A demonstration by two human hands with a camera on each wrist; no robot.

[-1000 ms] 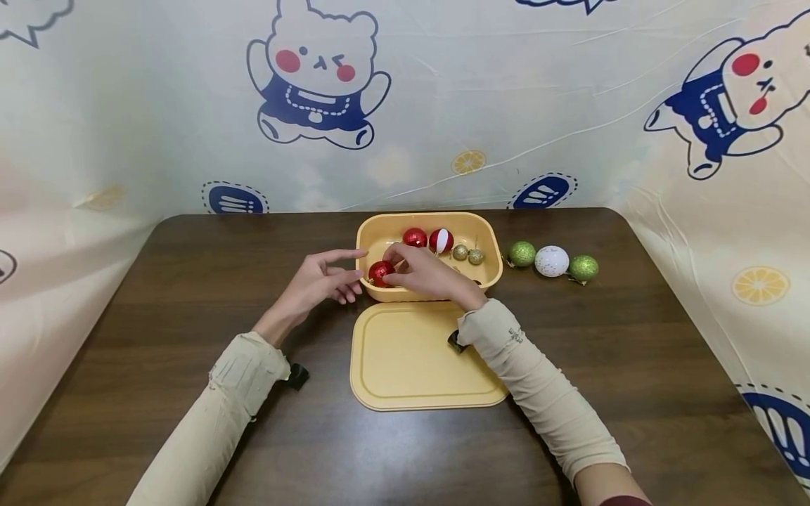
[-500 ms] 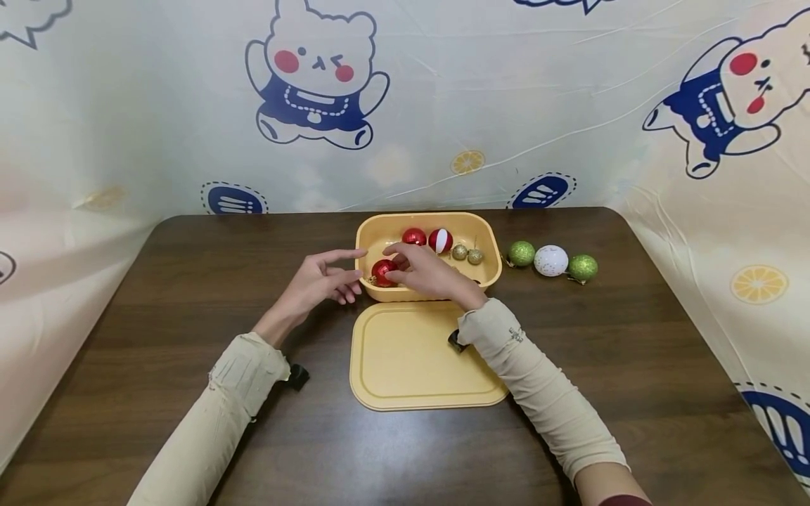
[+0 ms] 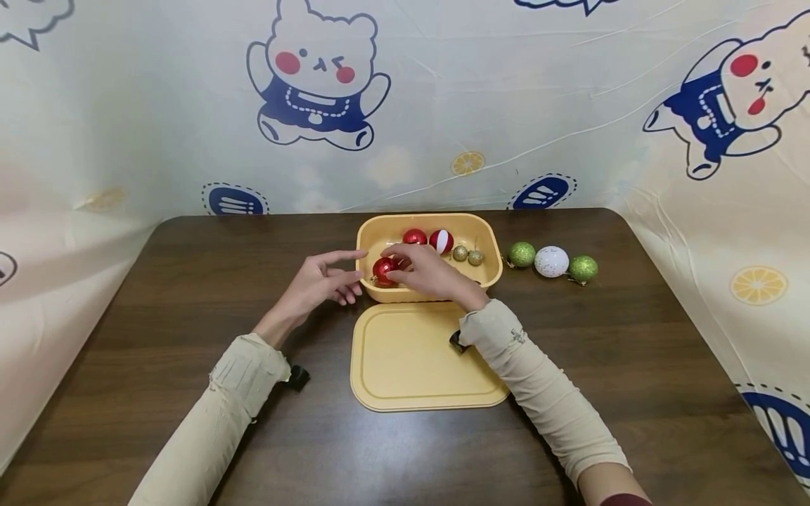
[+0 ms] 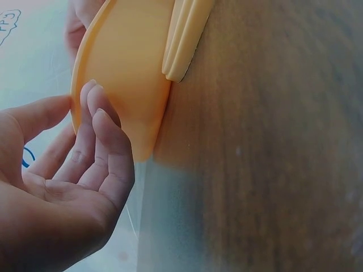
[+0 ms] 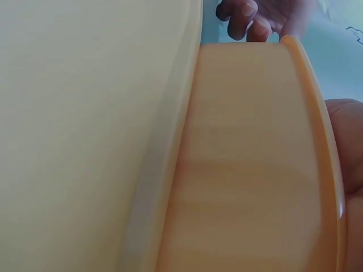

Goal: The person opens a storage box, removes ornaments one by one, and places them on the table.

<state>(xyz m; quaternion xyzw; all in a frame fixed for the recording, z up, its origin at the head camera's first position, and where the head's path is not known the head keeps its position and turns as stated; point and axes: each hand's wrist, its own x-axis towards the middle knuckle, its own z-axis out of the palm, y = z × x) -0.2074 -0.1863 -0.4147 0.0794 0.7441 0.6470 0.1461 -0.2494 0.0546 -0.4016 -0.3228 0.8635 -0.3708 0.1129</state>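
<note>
A yellow plastic box (image 3: pixel 430 223) holds a shiny red ball ornament (image 3: pixel 383 270) near its left end, a second red ball (image 3: pixel 414 237), a red-and-white ball (image 3: pixel 441 241) and two small gold balls (image 3: pixel 467 255). My right hand (image 3: pixel 430 272) reaches over the front rim. Its loosely bent thumb and fingers lie around the right side of the near red ball, and the thumb overlaps it. At the box's left end is my left hand (image 3: pixel 321 280), its index finger and thumb tips at the rim. In the left wrist view, its other fingers curve loosely beside the outer wall.
The flat yellow lid (image 3: pixel 411 358) lies in front of the box, partly under the right forearm. To the right of the box stand two glittery green balls (image 3: pixel 522 254) with a speckled white ball (image 3: pixel 552 261) between them. A printed curtain hangs behind the table (image 3: pixel 190 295).
The near red ball has shifted slightly right and away from the front rim, and the right fingers have loosened around it. The left hand stays in place at the box's end.
</note>
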